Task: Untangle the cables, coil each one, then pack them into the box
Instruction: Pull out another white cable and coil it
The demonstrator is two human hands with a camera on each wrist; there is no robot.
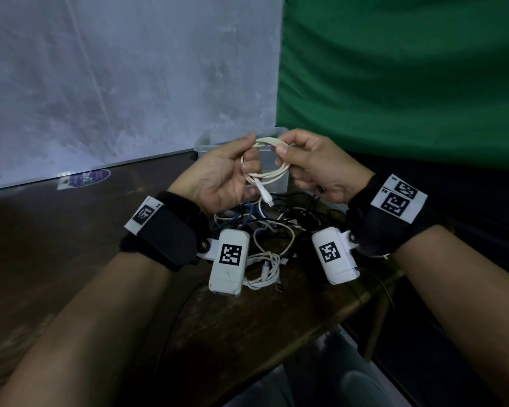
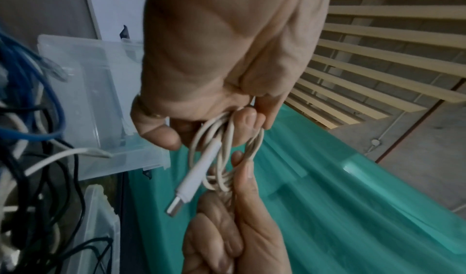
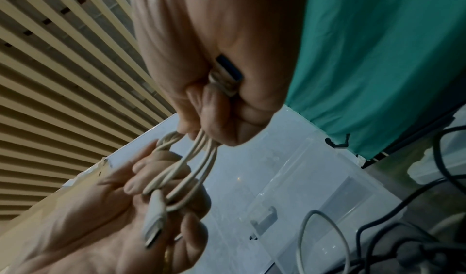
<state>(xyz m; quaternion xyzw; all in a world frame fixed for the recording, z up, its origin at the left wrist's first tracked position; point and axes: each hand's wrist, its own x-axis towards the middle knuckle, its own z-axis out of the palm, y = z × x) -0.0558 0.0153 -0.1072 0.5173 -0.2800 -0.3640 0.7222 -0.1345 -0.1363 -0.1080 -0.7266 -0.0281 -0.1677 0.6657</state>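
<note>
fingers of both hands pinch one white cable, wound into a few round loops and held just above the box. left hand has its loops caught between thumb and curled fingers; right hand pinches the top of the coil between thumb and forefinger. smooth rubbery cord, with a slim white plug and metal tip dangling from the coil's lower edge. in the right wrist view a second, flat metal plug is tucked inside the right fist. box is clear plastic, rectangular, with rounded corners, partly hidden behind the hands. nearer than the box, a tangle of thin black, white and blue cords lies on the dark wooden table. behind the box hang a pale sheet and a green cloth.
</note>
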